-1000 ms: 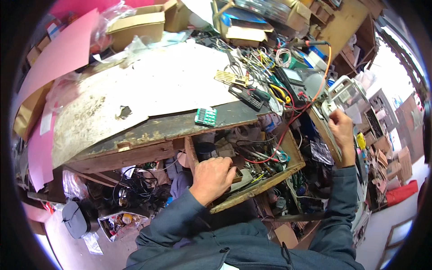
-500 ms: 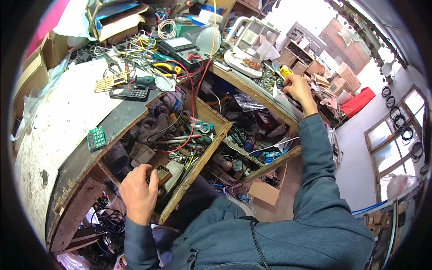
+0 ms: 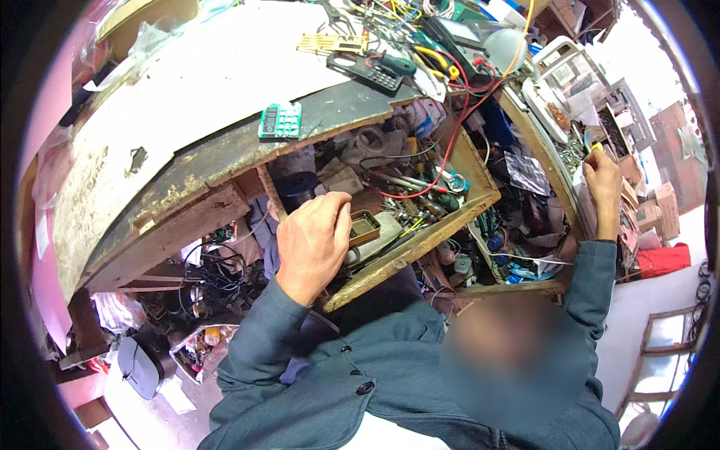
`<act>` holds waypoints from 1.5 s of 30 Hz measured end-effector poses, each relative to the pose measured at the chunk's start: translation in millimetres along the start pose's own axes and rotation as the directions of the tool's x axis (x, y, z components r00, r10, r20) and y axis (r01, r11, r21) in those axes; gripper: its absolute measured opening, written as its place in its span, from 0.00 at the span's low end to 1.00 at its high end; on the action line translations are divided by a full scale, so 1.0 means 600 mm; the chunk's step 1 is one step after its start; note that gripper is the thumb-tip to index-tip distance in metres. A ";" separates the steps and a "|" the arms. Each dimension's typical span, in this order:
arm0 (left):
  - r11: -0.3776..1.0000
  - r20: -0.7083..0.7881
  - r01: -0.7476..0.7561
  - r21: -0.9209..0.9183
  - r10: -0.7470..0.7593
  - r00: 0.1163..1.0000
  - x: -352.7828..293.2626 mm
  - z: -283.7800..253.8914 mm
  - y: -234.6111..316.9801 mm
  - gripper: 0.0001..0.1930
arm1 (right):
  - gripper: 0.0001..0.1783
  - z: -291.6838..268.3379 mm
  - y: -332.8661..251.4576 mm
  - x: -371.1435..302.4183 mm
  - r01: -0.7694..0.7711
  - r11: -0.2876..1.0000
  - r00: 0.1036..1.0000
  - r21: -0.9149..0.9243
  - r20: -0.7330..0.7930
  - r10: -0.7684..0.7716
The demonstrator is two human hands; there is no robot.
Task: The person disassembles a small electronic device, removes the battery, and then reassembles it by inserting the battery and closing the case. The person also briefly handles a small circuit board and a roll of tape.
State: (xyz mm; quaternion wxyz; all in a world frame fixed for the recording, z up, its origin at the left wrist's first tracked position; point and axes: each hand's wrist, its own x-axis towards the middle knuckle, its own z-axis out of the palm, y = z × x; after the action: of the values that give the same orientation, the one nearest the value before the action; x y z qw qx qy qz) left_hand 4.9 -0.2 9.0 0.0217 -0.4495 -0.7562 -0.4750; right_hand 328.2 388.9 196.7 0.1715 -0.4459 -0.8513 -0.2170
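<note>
Wooden drawer (image 3: 416, 248), open, below the table's front edge, loaded with mixed tools and parts. Left hand (image 3: 311, 244): back upward over the drawer's near left corner, fingers loosely curled; the palm side is hidden, so its hold cannot be told. Small brass-coloured box (image 3: 365, 227): inside the drawer toward that corner, just beside the left hand's thumb. Right hand (image 3: 604, 186): above the side bench (image 3: 541, 144), near its outer edge, thumb and forefinger drawn almost together (whether anything is pinched between them cannot be told). Small metal parts (image 3: 574, 156): heaped on the side bench near the right hand. Green keypad board (image 3: 280, 121): at the front edge of the table (image 3: 345, 112). Yellow-handled pliers (image 3: 433, 61): by the table's right corner. Red lead (image 3: 448, 154): hanging from that corner into the drawer
</note>
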 end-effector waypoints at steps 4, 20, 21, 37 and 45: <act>1.000 -0.046 0.031 0.001 -0.031 0.998 -0.005 -0.003 -0.007 0.07 | 0.09 0.012 -0.128 0.009 0.135 0.969 0.991 0.206 -0.050 -0.127; 0.925 0.139 -0.102 0.367 0.053 0.989 -0.002 0.006 -0.010 0.13 | 0.05 0.042 -0.547 -0.015 0.478 0.329 0.874 0.814 -0.404 -0.270; 0.917 0.142 -0.104 0.386 0.052 0.988 -0.002 0.007 -0.005 0.14 | 0.04 0.041 -0.557 -0.009 0.460 0.306 0.886 0.834 -0.405 -0.227; 0.913 0.427 -0.189 0.361 0.018 0.904 0.004 -0.007 0.004 0.31 | 0.03 0.125 -0.581 -0.022 0.468 0.090 0.882 0.879 -0.470 0.013; 0.928 0.456 -0.154 0.338 -0.018 0.890 0.015 -0.007 0.006 0.33 | 0.04 0.120 -0.575 -0.049 0.437 -0.008 0.880 0.899 -0.430 -0.202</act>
State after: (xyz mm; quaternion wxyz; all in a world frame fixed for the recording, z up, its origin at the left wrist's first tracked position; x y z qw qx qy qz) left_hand 0.6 2.9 18.2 -0.0544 -0.5621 -0.7988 -0.2074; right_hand 49.5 231.1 46.5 0.4443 0.0175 -0.8277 0.3424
